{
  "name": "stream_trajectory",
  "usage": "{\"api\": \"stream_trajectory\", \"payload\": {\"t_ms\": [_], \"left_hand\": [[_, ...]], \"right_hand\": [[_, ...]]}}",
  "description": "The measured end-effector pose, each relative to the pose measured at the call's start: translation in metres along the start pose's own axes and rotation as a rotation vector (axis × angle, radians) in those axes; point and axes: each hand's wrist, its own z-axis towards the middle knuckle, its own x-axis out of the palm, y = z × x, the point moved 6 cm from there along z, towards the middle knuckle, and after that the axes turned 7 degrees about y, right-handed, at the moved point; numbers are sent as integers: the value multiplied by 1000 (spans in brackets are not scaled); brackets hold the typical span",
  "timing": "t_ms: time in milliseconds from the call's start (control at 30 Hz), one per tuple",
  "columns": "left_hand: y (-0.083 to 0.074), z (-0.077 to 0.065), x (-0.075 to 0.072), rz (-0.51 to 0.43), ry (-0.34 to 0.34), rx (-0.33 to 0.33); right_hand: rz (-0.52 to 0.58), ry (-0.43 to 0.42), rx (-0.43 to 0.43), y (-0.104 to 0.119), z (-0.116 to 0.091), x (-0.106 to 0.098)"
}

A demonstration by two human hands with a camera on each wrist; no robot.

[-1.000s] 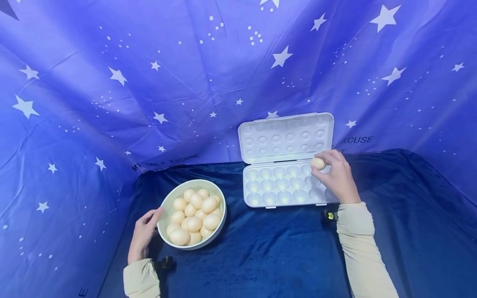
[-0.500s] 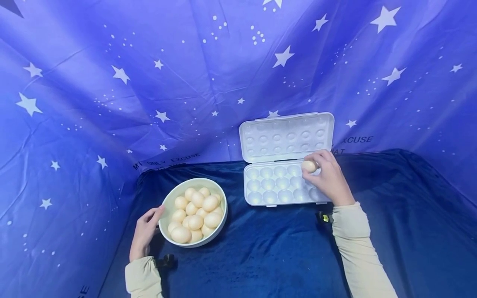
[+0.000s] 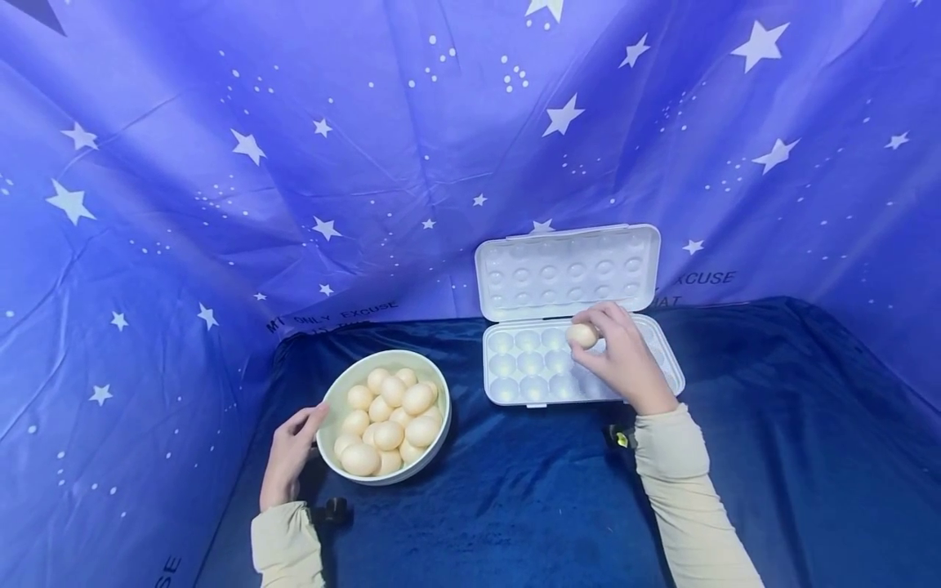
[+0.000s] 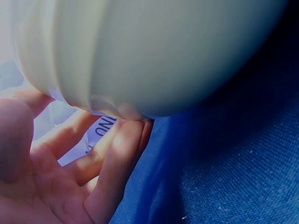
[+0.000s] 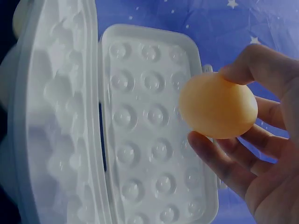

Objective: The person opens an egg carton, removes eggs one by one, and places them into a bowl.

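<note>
My right hand (image 3: 621, 359) pinches one egg (image 3: 583, 335) between thumb and fingers, above the cupped base of a white plastic egg box (image 3: 540, 400). The lid (image 5: 145, 116) of that box stands raised behind the base, with rows of round dimples. In the right wrist view the pale brown egg (image 5: 218, 106) overlaps the lid's edge. At the left, my left hand (image 3: 288, 457) holds the side of a pale green bowl (image 3: 340, 402), thumb by the rim and fingertips against the outer wall. Several pale brown eggs (image 3: 392, 392) are heaped in the bowl.
Dark blue cloth (image 3: 507, 498) covers the table. A purple-blue curtain with white stars (image 3: 412, 163) hangs behind and at both sides, and the box lid stands close to it. A strip of cloth separates bowl and egg box.
My right hand has moved left with the egg over the box base, uncovering the cups at its right end. My left hand stays at the bowl; the view has shifted slightly.
</note>
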Motion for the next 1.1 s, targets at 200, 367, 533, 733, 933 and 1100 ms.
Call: {"api": "stream_trajectory", "payload": {"t_ms": [200,367,533,733,933,1100], "left_hand": [[-1,3,2,-8,-7,2],[-4,5,3,-23,-4,11],[-4,0,-1,7,-7,-9],[-1,-2,0,2,4,-8],[-1,-1,-1,-4,-8,-4],[-1,-1,-1,-6,-4,-7]], "right_hand": [[25,31,16,14,8,8],[46,58,7,29,14,17],[52,87,-15,45,13,34],[61,96,-12,57,10,52],[95,127,-34,72,11,72],[128,134,-45,85,9,85]]}}
